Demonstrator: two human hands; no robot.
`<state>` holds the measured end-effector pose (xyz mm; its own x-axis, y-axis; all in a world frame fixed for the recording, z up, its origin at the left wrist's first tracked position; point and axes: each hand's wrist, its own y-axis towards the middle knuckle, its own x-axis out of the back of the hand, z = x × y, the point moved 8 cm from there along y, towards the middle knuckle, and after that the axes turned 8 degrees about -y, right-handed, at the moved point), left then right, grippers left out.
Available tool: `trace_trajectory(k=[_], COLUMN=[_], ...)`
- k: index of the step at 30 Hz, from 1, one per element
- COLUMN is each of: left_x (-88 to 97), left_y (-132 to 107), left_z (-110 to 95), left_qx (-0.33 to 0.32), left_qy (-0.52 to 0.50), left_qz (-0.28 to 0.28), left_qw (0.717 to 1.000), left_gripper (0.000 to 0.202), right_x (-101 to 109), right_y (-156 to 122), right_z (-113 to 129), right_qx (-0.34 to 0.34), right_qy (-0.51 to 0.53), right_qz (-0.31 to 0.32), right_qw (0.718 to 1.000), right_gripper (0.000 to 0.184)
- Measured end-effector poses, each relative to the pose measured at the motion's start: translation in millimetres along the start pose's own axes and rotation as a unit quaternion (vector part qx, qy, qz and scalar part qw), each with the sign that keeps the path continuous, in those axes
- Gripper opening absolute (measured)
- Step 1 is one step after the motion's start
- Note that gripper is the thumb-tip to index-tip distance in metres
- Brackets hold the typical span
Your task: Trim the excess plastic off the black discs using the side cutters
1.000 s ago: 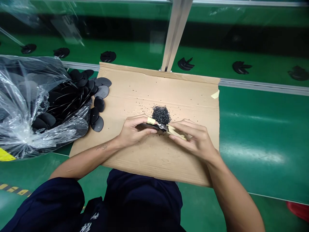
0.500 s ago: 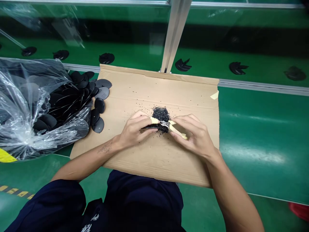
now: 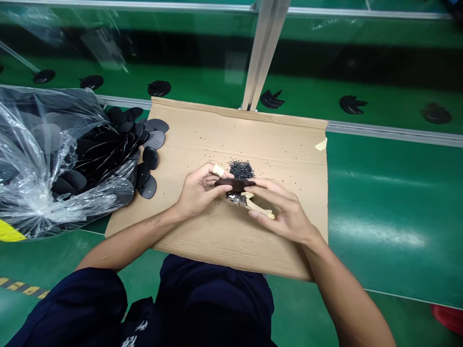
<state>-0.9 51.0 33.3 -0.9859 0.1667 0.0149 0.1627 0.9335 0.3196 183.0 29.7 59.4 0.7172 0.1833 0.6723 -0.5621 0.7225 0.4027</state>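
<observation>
My left hand (image 3: pixel 197 190) is closed on a flat black plastic disc (image 3: pixel 233 184), held edge-on above a sheet of cardboard (image 3: pixel 231 236). The thumb of that hand has pale tape on its tip. My right hand (image 3: pixel 280 207) grips small cutting pliers (image 3: pixel 249 201) with tan handles; their metal jaws sit just under the disc. The fingertips of the right hand also touch the disc's right end. A small heap of black trimmings (image 3: pixel 241 169) lies on the cardboard just beyond the hands.
A clear plastic bag (image 3: pixel 47 159) full of black discs lies at left, with several discs (image 3: pixel 148 159) spilled onto the cardboard's corner. Beyond a metal rail (image 3: pixel 394 131), black parts (image 3: pixel 271 99) ride a green conveyor. A metal post (image 3: pixel 262 53) rises behind the cardboard.
The pliers have dropped from the disc's edge to below it. The disc has turned in my hands and now shows its dark edge between both sets of fingers.
</observation>
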Motion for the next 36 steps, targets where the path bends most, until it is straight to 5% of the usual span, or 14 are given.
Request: trace_trajectory(k=[9, 15, 36], left_x=[-8.6, -2.6, -7.5], left_y=[-1, 3, 0], left_z=[-15, -15, -20], left_qx=[-0.144, -0.113, -0.123], left_qy=[0.201, 0.145, 0.041], left_qz=[0.088, 0.058, 0.088], left_qw=[0.965, 0.981, 0.988], left_gripper=[0.015, 0.015, 0.017], right_x=[6, 23, 16], right_y=[0, -2, -3], right_z=[10, -9, -4], right_qx=[0.046, -0.045, 0.026], right_qy=[-0.01, -0.066, -0.098], right_qz=[-0.036, -0.11, -0.084], right_qw=[0.998, 0.991, 0.991], right_gripper=[0.046, 0.041, 0.052])
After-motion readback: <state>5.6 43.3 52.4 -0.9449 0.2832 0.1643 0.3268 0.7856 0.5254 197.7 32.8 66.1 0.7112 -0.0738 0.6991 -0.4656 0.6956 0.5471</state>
